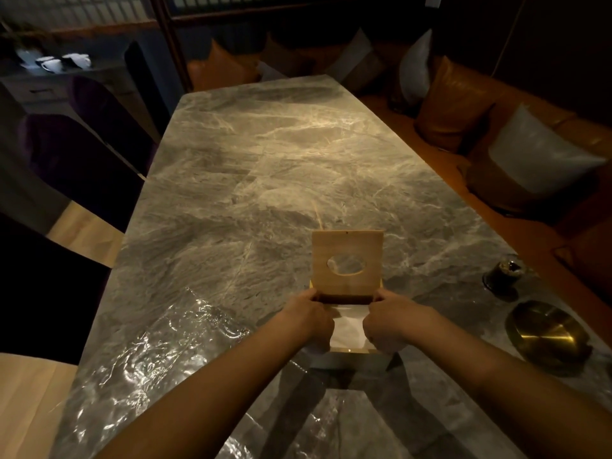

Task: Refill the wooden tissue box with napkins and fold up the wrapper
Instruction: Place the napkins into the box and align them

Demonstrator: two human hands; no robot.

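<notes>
The wooden tissue box (351,350) stands on the marble table near me, its lid (347,246) with an oval hole raised upright at the far side. White napkins (348,327) lie inside the open box. My left hand (309,318) grips the stack at its left side, and my right hand (385,321) grips it at the right, fingers curled over the napkins' edges. Clear crinkled wrapper film (159,346) lies flat on the table left of the box.
A brass round dish (543,329) and a small dark jar (505,271) sit at the right table edge (496,226). Dark chairs (82,167) line the left side. An orange bench with cushions (536,154) runs along the right.
</notes>
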